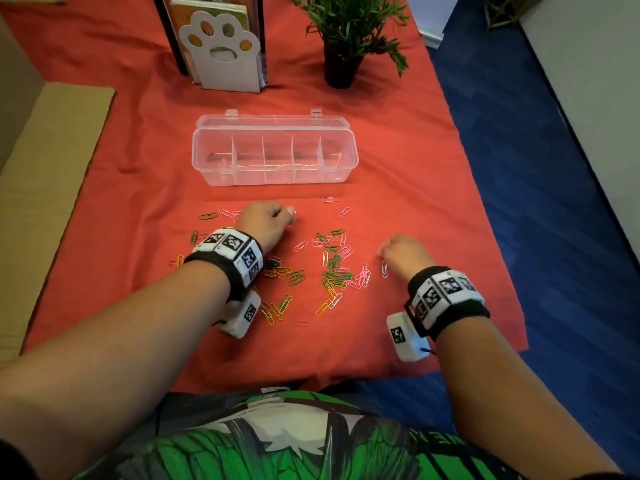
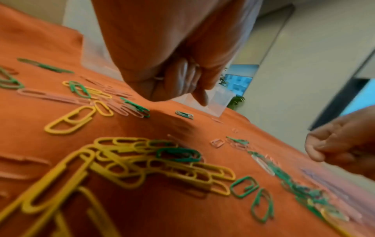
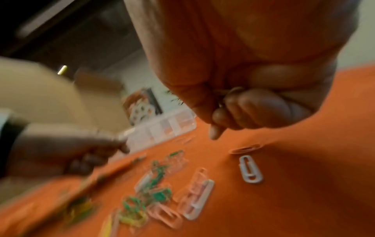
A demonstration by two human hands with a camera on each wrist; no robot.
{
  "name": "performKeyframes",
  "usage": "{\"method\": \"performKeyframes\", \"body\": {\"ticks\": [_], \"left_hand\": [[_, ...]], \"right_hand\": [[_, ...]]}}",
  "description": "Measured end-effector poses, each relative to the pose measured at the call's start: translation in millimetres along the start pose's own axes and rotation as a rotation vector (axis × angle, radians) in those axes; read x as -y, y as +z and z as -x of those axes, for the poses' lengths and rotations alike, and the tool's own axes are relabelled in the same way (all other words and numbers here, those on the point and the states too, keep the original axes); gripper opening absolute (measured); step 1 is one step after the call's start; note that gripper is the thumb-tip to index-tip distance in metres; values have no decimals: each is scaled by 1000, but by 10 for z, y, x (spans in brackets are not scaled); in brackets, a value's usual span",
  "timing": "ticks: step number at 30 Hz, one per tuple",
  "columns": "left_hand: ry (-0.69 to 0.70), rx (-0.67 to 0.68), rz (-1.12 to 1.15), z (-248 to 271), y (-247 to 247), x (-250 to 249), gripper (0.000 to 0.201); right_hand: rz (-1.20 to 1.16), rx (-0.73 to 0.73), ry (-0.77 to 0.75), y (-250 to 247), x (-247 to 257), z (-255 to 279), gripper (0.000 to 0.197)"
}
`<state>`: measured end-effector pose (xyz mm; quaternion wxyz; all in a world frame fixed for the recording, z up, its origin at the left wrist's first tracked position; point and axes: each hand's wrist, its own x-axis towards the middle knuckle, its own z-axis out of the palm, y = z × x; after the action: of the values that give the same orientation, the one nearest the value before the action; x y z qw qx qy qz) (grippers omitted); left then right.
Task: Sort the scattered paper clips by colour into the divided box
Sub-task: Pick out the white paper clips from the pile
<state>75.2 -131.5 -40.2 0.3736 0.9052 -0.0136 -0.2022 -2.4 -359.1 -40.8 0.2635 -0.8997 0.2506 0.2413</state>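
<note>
Green, yellow, pink and white paper clips lie scattered on the red cloth, with a yellow cluster under my left wrist. The clear divided box stands open behind them, its compartments showing nothing but the cloth beneath. My left hand hovers over the left part of the scatter, fingers curled, pinching what looks like a pale clip. My right hand is a loose fist at the right edge of the pile, with thin wire of clips showing between thumb and fingers. A single white clip lies just beside it.
A paw-shaped white bookend with books and a potted plant stand behind the box. Cardboard lies along the left. The cloth ends at the right over blue floor.
</note>
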Motion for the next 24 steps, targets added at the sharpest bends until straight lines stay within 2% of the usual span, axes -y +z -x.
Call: {"method": "performKeyframes", "body": {"ticks": [1,3,7,12,16,18,22,24], "left_hand": [[63,-9,-116,-2,12,13,32],[164,-5,-288,10,25,39,33],[227,33,-503,57,37,111,35],[269,20,-517,124,-1,249,28],[212,12,-453,147,-24,238,23],[210,-16,-426,85,-36,176,27],[241,-12,-507,-147,-33,18,35],[247,25,-570,-238,-2,-7,31]], "right_hand": [[91,-3,-25,17,-23,15,26],[102,-1,-14,31,-51,66,30],[246,-15,88,18,-120,171,32],[378,-71,121,49,-113,301,41],[397,-107,70,134,-40,299,29],[421,-97,48,149,3,281,32],[243,-26,9,89,103,185,27],[-82,87,-51,73,181,150,15]]}}
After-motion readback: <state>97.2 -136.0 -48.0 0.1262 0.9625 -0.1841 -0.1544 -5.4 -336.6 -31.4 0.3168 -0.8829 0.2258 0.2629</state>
